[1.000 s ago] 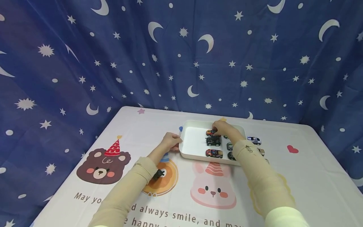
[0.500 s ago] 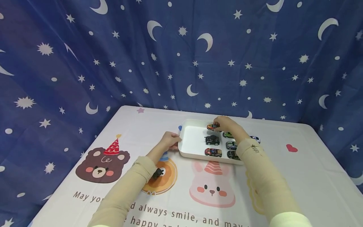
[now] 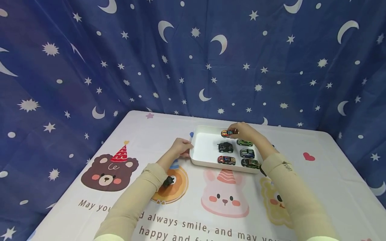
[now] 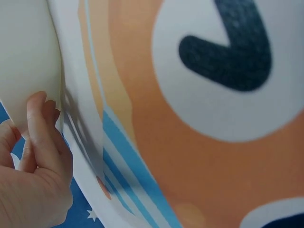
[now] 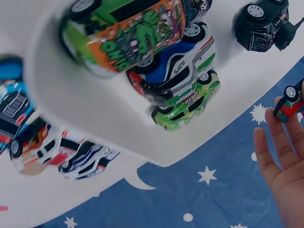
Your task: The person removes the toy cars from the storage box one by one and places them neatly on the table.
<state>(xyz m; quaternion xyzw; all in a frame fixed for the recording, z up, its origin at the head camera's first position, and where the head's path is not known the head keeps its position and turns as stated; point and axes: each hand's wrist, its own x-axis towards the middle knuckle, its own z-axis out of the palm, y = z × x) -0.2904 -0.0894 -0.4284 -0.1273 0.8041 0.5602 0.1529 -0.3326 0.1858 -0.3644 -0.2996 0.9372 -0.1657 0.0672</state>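
My left hand (image 3: 181, 147) grips the left end of a shallow white tray (image 3: 203, 149), thumb and fingers on its wall. My right hand (image 3: 248, 132) pinches a red and orange toy car (image 3: 227, 134) above the tray's far side; the right wrist view shows this car (image 5: 289, 102) held at the fingertips. Inside the tray sit a black toy vehicle with a turret (image 3: 225, 147), a red toy car (image 3: 227, 160), a green toy car (image 3: 245, 143), a blue and white toy car (image 3: 247, 153) and a dark green toy car (image 3: 250, 163).
Several more toy cars (image 5: 90, 159) stand on the table outside the tray's right end, mostly hidden by the right arm in the head view. A small dark object (image 3: 168, 181), kind unclear, shows beside the left forearm. Behind the table hangs a blue curtain (image 3: 193, 67).
My right hand has moved slightly back and right with the red and orange car, away from the black vehicle. Cars at the tray's right end are now uncovered. The left hand keeps its grip.
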